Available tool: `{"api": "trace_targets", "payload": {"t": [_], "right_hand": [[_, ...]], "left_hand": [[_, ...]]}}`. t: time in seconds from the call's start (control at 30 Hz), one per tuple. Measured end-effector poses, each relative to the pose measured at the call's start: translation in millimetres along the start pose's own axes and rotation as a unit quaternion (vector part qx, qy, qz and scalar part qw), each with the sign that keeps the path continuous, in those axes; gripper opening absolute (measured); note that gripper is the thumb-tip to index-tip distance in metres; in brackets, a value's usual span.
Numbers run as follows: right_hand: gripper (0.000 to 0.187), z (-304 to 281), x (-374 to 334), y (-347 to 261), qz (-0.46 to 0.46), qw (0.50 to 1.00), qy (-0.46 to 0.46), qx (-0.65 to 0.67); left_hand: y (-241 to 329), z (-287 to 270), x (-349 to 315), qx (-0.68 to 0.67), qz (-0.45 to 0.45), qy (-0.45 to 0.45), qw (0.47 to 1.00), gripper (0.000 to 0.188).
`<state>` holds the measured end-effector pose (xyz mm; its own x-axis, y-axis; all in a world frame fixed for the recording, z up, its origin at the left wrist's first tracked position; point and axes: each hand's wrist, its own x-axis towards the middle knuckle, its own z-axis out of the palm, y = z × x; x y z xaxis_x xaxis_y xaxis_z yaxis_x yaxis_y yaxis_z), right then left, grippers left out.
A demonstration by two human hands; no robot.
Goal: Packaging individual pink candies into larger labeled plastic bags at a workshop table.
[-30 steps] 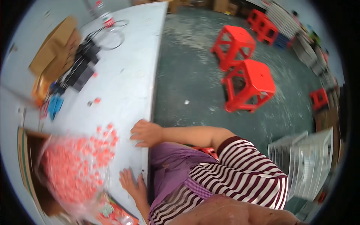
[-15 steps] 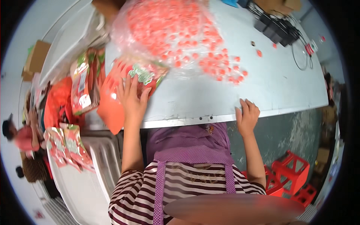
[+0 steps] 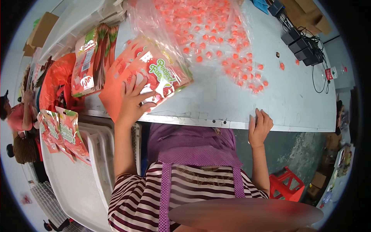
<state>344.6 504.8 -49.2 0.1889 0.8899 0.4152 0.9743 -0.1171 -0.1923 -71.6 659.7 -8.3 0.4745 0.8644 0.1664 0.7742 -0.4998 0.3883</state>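
My left hand [image 3: 133, 101] lies with spread fingers on the lower part of a shiny red printed pouch [image 3: 164, 77] on the table. Under that hand and beside the pouch, a plain orange-red sheet-like piece [image 3: 109, 94] shows; whether it joins the pouch is hidden. At the table's front edge rests my right hand [image 3: 261, 127], fingers extended and nothing visible in it. Beyond the pouch, many small red, clear-wrapped candies [image 3: 235, 62] spread over the table, partly in and under a large clear plastic bag [image 3: 148, 17].
Left of the pouch stands a stack of flat pouches [image 3: 87, 63], near a red plastic bag [image 3: 58, 83]. More pouches [image 3: 67, 133] lie on white stacked trays [image 3: 65, 178]. Black power adapters [image 3: 303, 46] with cables sit far right. A red stool [image 3: 286, 185] stands below. People are at far left.
The whole view has shifted slightly, so the candies and pouches appear moved. My left hand stays on the pouch, and my right hand stays at the table edge.
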Motion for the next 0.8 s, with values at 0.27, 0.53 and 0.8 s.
{"api": "trace_targets", "payload": {"t": [0.27, 0.53, 0.8], "right_hand": [[0.038, 13.4, 71.3, -150.3, -0.240, 0.890, -0.103, 0.373], [0.049, 100.1, 127.4, -171.8, -0.303, 0.929, 0.009, 0.211], [0.044, 93.7, 142.6, -209.3, -0.058, 0.926, -0.140, 0.346]], "left_hand": [[-5.0, -4.8, -12.9, -0.021, 0.030, -0.028, 0.999, 0.033], [-14.6, -1.6, -20.8, -0.011, -0.031, -0.045, 0.998, 0.040], [-25.8, -2.2, -18.2, -0.033, 0.001, -0.034, 0.999, 0.042]]}}
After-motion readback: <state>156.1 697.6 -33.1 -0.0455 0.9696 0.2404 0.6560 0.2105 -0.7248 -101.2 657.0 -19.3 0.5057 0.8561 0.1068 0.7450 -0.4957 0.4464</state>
